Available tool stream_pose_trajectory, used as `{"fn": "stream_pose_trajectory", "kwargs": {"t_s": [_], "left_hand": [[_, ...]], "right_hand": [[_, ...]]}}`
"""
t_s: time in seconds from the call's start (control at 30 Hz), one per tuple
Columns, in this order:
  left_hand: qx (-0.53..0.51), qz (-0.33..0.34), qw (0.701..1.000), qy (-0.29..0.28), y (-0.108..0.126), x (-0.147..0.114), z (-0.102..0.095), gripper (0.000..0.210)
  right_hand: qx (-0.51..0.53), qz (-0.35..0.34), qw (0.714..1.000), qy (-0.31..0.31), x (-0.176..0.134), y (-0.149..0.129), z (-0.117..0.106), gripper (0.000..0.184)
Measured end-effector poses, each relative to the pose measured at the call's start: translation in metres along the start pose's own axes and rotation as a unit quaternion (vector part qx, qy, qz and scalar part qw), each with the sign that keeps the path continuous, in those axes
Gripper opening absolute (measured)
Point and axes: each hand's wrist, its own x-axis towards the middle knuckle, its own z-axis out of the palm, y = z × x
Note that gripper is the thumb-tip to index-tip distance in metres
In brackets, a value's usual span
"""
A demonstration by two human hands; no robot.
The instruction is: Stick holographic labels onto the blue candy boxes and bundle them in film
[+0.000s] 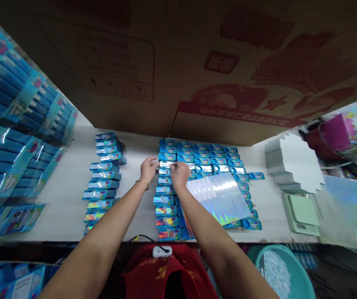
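My left hand (148, 170), with a bracelet at the wrist, is at the left end of a small blue box (165, 165) that has a shiny silver top. Its thumb and fingertips are closed together at the box's edge. On the right side of the same box rests my right hand (180, 173), fingers bent and pressed together. Whatever lies between the fingertips is too small to make out. Below and beside my right forearm, a shiny holographic sheet (220, 197) with pale strips lies over rows of blue boxes (201, 154).
A large cardboard carton (166, 83) stands behind the boxes. More blue boxes (103, 184) form a column on the left, beside packed blue display cartons (16, 158). White card stacks (293, 162), a scale (301, 211) and a teal bucket (301, 274) are on the right.
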Motion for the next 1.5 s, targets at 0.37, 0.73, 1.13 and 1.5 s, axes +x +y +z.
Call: {"fn": "stream_pose_trajectory", "kwargs": {"t_s": [0.37,0.73,1.13,1.5], "left_hand": [[0.108,0.080,0.989,0.067,0.033,-0.029,0.006,0.026],[0.365,0.173,0.857,-0.320,0.084,-0.094,0.106,0.019],[0.326,0.198,0.884,-0.269,0.073,-0.093,0.112,0.014],[-0.110,-0.010,0.973,-0.204,0.096,-0.105,0.079,0.040]], "right_hand": [[-0.095,-0.218,0.967,-0.087,-0.001,0.021,-0.048,0.037],[-0.162,-0.246,0.955,-0.027,0.013,0.183,-0.119,0.031],[0.022,-0.216,0.976,-0.030,-0.023,0.160,-0.165,0.019],[0.612,0.193,0.765,-0.048,-0.001,0.088,-0.136,0.021]]}}
